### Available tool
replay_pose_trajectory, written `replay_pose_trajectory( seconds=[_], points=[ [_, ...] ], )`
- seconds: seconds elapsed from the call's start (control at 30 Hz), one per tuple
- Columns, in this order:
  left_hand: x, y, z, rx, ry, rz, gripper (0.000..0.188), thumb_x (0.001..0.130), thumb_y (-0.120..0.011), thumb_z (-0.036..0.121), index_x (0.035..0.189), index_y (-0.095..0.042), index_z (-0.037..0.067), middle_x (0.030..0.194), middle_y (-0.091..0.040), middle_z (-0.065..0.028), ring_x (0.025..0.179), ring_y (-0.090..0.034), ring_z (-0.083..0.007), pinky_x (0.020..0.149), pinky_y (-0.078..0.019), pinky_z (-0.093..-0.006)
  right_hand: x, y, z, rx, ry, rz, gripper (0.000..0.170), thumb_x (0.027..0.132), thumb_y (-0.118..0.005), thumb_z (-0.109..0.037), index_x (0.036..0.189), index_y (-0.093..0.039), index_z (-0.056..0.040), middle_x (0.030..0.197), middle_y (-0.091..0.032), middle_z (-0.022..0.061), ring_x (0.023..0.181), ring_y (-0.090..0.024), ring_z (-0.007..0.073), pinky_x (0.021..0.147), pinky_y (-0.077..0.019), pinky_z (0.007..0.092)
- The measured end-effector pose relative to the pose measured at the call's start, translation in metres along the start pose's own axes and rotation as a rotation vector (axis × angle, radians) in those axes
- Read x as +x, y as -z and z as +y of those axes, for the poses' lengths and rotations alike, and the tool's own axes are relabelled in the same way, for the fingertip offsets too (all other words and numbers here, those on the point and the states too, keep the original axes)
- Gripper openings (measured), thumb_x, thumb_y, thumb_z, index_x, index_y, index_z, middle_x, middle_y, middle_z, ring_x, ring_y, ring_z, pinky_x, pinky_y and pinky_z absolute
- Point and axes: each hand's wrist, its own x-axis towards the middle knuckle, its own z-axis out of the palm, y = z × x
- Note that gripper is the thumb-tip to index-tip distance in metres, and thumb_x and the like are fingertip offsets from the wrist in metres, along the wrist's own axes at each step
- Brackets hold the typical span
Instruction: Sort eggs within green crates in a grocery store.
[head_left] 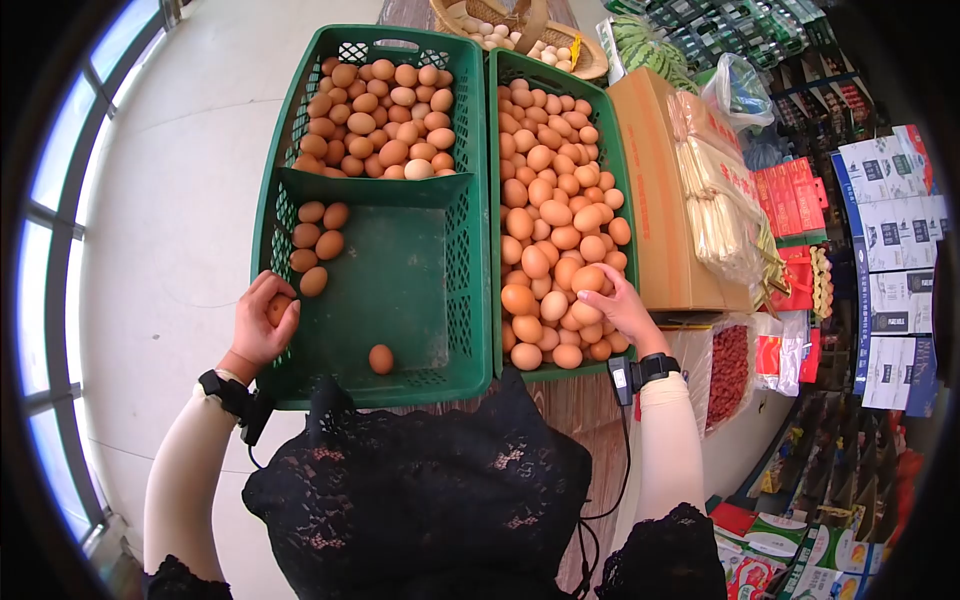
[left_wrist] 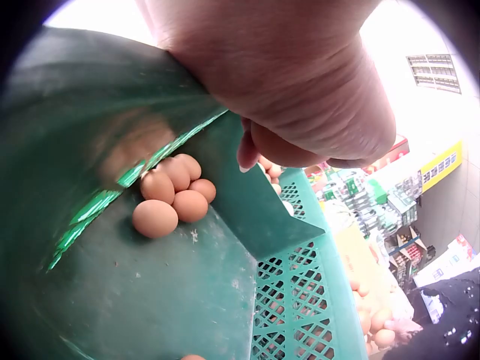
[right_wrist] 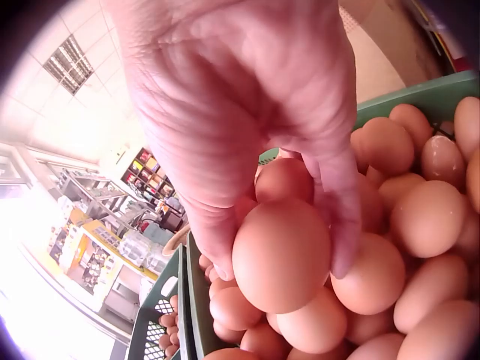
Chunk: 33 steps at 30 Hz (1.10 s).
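Observation:
My left hand (head_left: 262,325) curls its fingers round a brown egg (left_wrist: 281,148) over the left wall of the left green crate (head_left: 380,290); the hand hides part of that egg. Several brown eggs (head_left: 329,244) lie grouped by that wall in the crate's near compartment, and a lone egg (head_left: 381,359) rests close to the front. Over at the right crate (head_left: 495,300), heaped with brown eggs, my right hand (head_left: 628,310) grips one egg (right_wrist: 281,255) between thumb and fingers, right at the top of the heap.
A divider (head_left: 380,185) separates the left crate's far compartment, full of eggs (head_left: 375,115). Right of the crates stands a cardboard box (head_left: 660,210) with plastic-wrapped packs (head_left: 715,200) on it. Behind is a basket (head_left: 590,65) of paler eggs, beside a watermelon (head_left: 650,50).

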Motion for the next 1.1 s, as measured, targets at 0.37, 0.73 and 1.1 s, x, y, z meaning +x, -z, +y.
replay_pose_trajectory(
  seconds=[0.37, 0.73, 1.1],
  points=[
    [0.001, -0.003, 0.003, 0.049, 0.002, -0.008, 0.012, 0.075, -0.062, 0.008, 0.080, -0.054, 0.001, 0.078, -0.051, -0.0138, 0.070, -0.055, -0.0332, 0.064, -0.0460, -0.0366, -0.018, -0.055, -0.028, -0.511, 0.176, 0.114, 0.054, 0.075, -0.079, -0.014, 0.123, -0.055, -0.0047, 0.121, -0.044, 0.0123, 0.091, -0.061, 0.0199, 0.078, -0.0550, 0.0292],
    [0.001, 0.000, 0.003, 0.039, 0.017, -0.006, 0.012, 0.076, -0.062, 0.009, 0.081, -0.054, 0.001, 0.078, -0.051, -0.0141, 0.070, -0.055, -0.0339, 0.065, -0.0461, -0.0367, -0.026, -0.068, 0.031, -0.682, 0.359, 0.289, 0.065, 0.077, -0.076, -0.027, 0.130, -0.046, -0.0032, 0.121, -0.047, 0.0191, 0.106, -0.056, 0.0373, 0.089, -0.0491, 0.0419],
    [-0.001, 0.003, -0.006, -0.009, -0.008, 0.013, 0.013, 0.076, -0.064, 0.012, 0.082, -0.055, 0.004, 0.079, -0.053, -0.0135, 0.068, -0.056, -0.0346, 0.062, -0.0473, -0.0384, -0.007, -0.160, -0.148, -0.051, 0.085, -0.448, 0.050, 0.090, -0.065, -0.030, 0.129, -0.049, -0.0023, 0.110, -0.056, 0.0085, 0.098, -0.058, 0.0154, 0.072, -0.0559, 0.0303]
  ],
)
